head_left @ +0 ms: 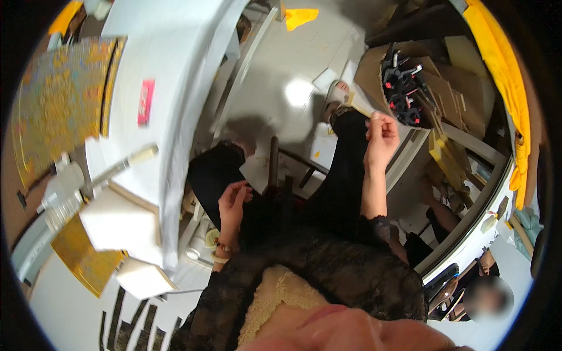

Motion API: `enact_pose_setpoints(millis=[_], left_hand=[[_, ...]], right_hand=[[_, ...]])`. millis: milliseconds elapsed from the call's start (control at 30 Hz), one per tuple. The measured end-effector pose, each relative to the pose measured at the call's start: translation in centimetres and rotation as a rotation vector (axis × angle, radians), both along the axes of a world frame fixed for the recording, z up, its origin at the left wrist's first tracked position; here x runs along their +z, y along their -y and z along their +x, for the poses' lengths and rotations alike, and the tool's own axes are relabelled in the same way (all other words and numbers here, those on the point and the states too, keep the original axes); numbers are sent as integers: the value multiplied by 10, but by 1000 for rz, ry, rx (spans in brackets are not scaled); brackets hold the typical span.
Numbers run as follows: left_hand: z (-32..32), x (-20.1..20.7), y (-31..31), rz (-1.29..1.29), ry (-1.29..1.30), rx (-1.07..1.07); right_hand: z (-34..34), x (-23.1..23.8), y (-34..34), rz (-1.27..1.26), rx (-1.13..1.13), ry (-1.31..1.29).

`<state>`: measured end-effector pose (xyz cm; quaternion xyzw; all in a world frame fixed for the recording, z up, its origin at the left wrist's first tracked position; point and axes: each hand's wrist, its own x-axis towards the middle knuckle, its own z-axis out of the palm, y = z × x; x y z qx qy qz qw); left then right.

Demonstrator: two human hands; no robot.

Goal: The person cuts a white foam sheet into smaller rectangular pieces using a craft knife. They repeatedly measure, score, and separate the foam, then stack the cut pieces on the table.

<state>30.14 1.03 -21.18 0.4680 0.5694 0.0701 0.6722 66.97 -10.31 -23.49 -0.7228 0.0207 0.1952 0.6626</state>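
My right hand [382, 140] is raised over my right knee, its fingers pinched on one end of a pale yellow flat strip [360, 107]. The strip's other end points up and left, above my foot. Whether it is a brush or a plain stick, I cannot make out. Beyond the strip, to the right, a cardboard box [372, 70] holds several black clip-like parts [403, 88] with red bits. Over my lap hovers my left hand [233, 202], fingers loosely bent and slightly apart, with nothing visible in them.
To the left, a white-covered table [175, 64] bears a pink packet [146, 102], a brush [126, 165] and a gold patterned panel [64, 99]. Yellow cloth [506, 76] hangs along the right edge. A yellow scrap [301, 18] lies on the floor. Another person [489, 269] is at lower right.
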Motion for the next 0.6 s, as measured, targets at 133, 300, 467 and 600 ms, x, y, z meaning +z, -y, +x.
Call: enact_pose_setpoints(millis=[133,300,467,600], left_hand=[[-16,-2,48,36,-19,66],[-38,21,81,106,5,-1],[-42,40,86,183,-3,102],[-41,48,97,140,-62,130]], right_hand=[[-8,-8,31,132,69,25],[-9,-8,26,270,186,7],[-18,7,-14,355,318,65],[-40,-3,-41,428,430,-86]])
